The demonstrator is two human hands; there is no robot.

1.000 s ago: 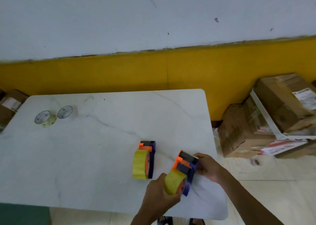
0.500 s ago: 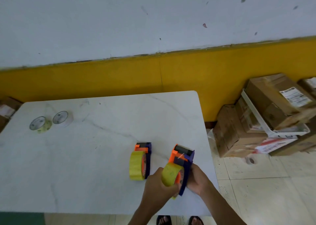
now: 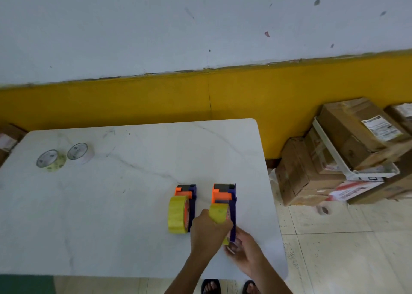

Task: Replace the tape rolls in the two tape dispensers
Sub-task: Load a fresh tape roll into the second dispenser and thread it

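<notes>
White marble table (image 3: pixel 111 204), near right corner: left hand (image 3: pixel 208 229) grasps the yellow roll (image 3: pixel 219 212) on the right dispenser (image 3: pixel 225 201); right hand (image 3: pixel 245 252) pinches its purple handle end. Dispenser's long axis runs away from the person; second dispenser (image 3: pixel 182 206) sits just left, spare rolls (image 3: pixel 64 156) well apart at far left corner.

Looks like a packing/shipping back room: stacked cardboard boxes (image 3: pixel 347 151) with shipping labels on a tiled floor (image 3: pixel 334 249), white marble-look table (image 3: pixel 111 204) with two tape dispensers (image 3: pixel 224 201) and spare tape rolls (image 3: pixel 64 156), scuffed white wall (image 3: pixel 156 26) over a yellow band
</notes>
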